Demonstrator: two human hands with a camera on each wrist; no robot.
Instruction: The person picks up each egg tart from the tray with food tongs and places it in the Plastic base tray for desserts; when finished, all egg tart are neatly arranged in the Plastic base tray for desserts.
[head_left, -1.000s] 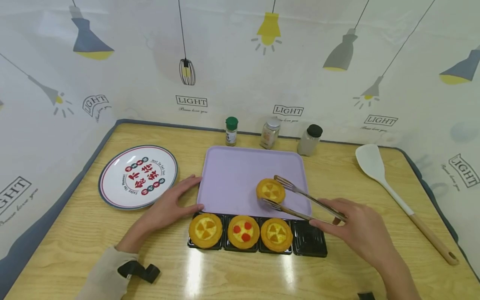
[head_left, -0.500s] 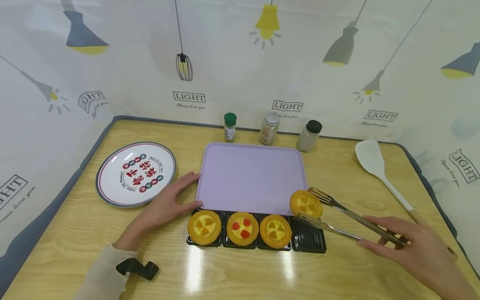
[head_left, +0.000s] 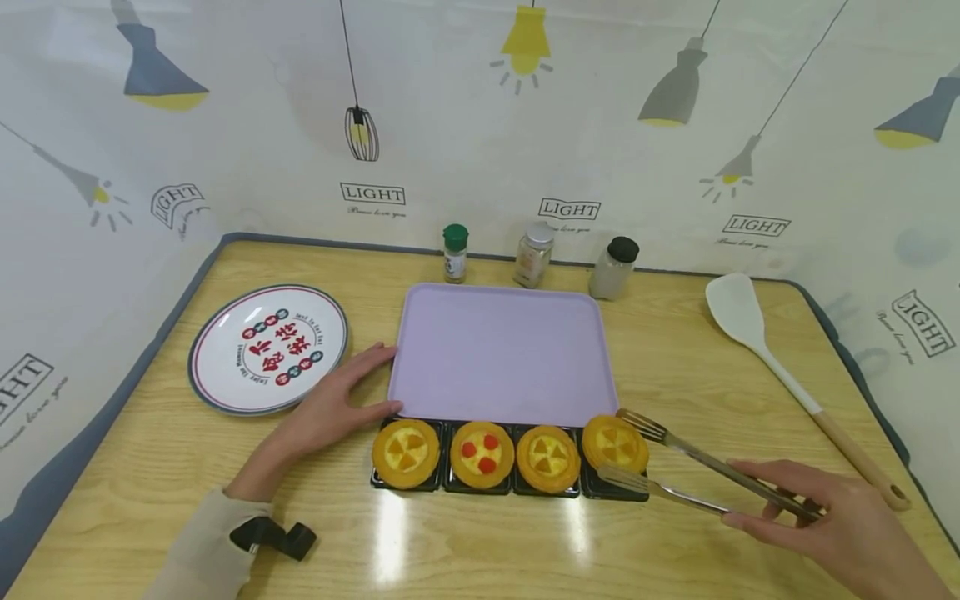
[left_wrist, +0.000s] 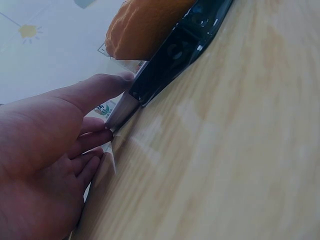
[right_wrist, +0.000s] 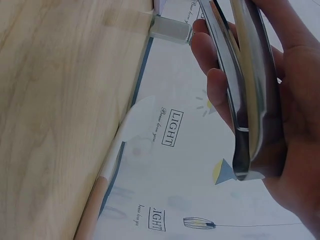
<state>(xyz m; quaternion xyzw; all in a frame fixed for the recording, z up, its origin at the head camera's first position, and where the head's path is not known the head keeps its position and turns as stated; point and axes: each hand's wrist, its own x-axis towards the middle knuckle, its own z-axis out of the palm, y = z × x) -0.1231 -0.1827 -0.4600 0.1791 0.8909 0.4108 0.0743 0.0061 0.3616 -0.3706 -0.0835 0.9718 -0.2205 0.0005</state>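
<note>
My right hand (head_left: 832,517) grips metal tongs (head_left: 697,454) with fork-shaped tips. Those tips stand at the right and front sides of an egg tart (head_left: 617,437) with a fruit-wedge top, over the rightmost compartment of a black tray (head_left: 615,492); whether they still pinch it I cannot tell. Two similar tarts (head_left: 406,452) and one with red dots (head_left: 482,454) fill the other compartments. My left hand (head_left: 333,412) touches the left edge of a lilac tray (head_left: 502,354), thumb near its front corner and fingers extended. In the right wrist view the tongs' bent end (right_wrist: 250,170) lies against my palm.
A white plate (head_left: 217,367) with red lettering stands left of the lilac tray. Behind it are a green-capped jar (head_left: 454,254), a silver-capped jar (head_left: 533,257) and a black-capped jar (head_left: 613,268). A white spatula (head_left: 780,371) with a wooden handle lies at the right.
My right hand has carried the tart with the tongs from the lilac tray, rightward and toward me, to the rightmost black compartment. My left hand has stayed at the tray edge.
</note>
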